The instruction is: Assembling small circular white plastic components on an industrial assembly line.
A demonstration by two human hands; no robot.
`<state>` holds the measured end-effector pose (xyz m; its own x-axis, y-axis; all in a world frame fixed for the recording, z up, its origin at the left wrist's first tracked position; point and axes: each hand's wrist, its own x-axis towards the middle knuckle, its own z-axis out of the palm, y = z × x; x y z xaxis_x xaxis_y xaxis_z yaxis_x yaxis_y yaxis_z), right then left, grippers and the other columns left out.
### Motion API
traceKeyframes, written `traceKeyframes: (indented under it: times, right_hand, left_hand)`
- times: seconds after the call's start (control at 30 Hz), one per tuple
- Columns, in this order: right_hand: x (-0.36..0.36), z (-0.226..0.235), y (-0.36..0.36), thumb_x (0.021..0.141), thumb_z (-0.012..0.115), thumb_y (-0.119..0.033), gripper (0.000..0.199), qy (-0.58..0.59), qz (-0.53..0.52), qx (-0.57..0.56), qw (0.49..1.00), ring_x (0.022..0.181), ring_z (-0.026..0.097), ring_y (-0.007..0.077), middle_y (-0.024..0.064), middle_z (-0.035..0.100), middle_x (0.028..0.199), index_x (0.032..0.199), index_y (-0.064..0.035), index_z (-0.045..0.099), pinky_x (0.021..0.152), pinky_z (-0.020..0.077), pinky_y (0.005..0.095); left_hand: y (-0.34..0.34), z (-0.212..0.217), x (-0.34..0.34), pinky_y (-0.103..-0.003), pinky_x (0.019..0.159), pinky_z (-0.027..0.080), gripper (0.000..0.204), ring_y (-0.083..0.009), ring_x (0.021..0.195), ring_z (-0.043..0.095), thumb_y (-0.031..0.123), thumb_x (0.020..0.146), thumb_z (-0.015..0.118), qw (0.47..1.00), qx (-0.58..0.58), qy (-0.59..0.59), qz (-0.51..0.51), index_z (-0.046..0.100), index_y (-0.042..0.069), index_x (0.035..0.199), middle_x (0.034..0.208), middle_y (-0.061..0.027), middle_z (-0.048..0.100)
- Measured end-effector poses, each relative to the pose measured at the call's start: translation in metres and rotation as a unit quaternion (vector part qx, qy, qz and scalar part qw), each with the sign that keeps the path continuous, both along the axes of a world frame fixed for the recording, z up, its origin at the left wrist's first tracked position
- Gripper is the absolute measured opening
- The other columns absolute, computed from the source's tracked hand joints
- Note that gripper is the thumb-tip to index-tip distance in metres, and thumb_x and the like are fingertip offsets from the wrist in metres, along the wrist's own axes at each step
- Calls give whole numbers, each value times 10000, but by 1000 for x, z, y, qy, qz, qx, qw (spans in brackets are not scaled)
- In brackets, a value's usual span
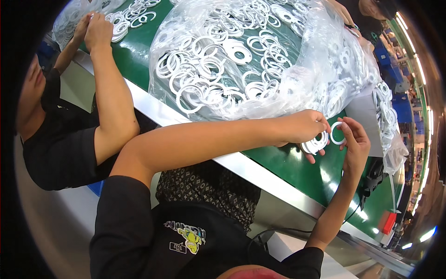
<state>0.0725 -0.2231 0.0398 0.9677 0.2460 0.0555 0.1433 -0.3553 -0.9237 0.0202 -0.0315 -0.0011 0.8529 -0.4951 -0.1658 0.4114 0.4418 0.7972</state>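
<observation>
1. White plastic ring (337, 133): your right hand (355, 142) pinches it between thumb and fingertips, upright, open face toward you.
2. Your left hand (304, 126) is closed on a stack of white rings (315, 144), touching the green mat (297, 167).
3. Ring sits just right of the stack; both hands nearly meet.
4. Clear bag of rings (260, 56) lies just beyond your hands.
5. Co-worker's hands (95, 28) work far left, well apart.

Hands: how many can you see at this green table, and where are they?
4. The wearer's left hand holds a stack of white rings; the right hand pinches a single ring. A neighbour's two hands work at far left. Others may be hidden.
</observation>
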Motion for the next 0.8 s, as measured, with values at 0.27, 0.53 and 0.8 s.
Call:
traceKeyframes:
  times: [0.27,0.53,0.8]
  right_hand:
    - [-12,8,-8,865,620,-67,169,-67,20,13,997,731,569,58,73,688,956,1006,20,651,619,423,187]
    - [-12,-8,23,912,562,-127,217,-132,63,26,989,893,608,101,70,680,994,1057,10,647,802,460,226]
    - [-17,-9,14,688,805,-193,466,-200,92,-49,974,813,604,124,65,668,957,1085,-23,629,687,472,235]
  left_hand:
    - [-6,10,0,-301,573,583,458,-190,831,648,370,935,519,999,26,-16,-9,481,-46,1124,987,-125,599]
    - [5,14,1,-314,550,592,334,-230,844,671,280,977,444,997,28,-47,48,509,-9,1132,1002,-136,616]
    - [2,16,4,-333,598,606,302,-198,829,659,239,984,406,995,22,-29,91,527,-3,1119,1004,-122,600]
